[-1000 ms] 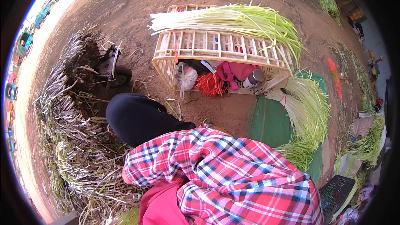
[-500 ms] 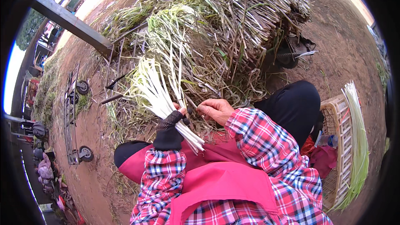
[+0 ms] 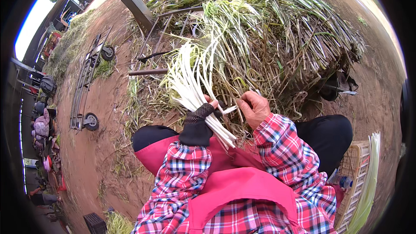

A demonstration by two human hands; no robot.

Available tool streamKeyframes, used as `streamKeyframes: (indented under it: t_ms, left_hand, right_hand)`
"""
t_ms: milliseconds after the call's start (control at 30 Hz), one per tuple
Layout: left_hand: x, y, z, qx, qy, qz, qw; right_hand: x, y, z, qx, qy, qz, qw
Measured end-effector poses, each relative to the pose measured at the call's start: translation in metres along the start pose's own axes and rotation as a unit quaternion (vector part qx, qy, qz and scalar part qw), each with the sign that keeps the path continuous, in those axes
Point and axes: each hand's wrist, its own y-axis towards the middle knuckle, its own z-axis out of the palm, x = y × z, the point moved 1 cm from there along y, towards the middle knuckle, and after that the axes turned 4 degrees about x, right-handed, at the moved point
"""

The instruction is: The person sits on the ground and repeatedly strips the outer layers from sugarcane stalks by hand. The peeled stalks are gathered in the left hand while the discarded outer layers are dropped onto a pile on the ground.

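Observation:
A bunch of long white stalks with pale green leaves (image 3: 186,73) slants up from my left hand (image 3: 198,123), which grips it near the lower ends. A black fingerless glove covers that hand. My right hand (image 3: 255,109) is bare, its thumb and forefinger closed in a pinch. Between the two hands stretches a short white strip (image 3: 231,109), apparently peeled sheath, with its end at my right fingers. Beyond my hands lies a large heap of similar untrimmed stalks (image 3: 303,39), brown and dry toward the right. Several loose stalks rise beside the bunch.
A wicker basket (image 3: 353,164) stands at my right, with trimmed stalks (image 3: 367,186) across its edge and a plastic bottle (image 3: 345,182) inside. A metal post (image 3: 130,0) and a wheeled cart (image 3: 89,82) are at the left. Leaf litter covers parts of the earth floor.
The whole view has shifted, so the scene sits farther right. My right hand has drawn away from the bunch, and a white strip now shows between the hands.

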Motion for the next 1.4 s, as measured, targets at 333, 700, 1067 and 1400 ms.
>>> streamKeyframes:
  t_ms: [333,700,1067,1400]
  left_hand:
    - [-0.051,0.007,-0.014,0.006,-0.046,0.116,0.992]
    - [0.014,0.005,-0.008,0.049,0.111,0.003,0.993]
    - [-0.063,-0.008,-0.053,-0.08,0.262,0.104,0.956]
    - [-0.003,-0.016,0.012,0.094,0.228,0.007,0.969]
  right_hand:
    - [-0.008,0.021,-0.183,-0.243,-0.428,0.234,0.839]
    - [0.014,0.024,-0.005,0.117,0.313,0.226,0.915]
    - [-0.016,0.057,-0.179,-0.215,0.27,0.161,0.925]
    - [0.077,0.081,-0.003,0.053,0.309,0.103,0.944]
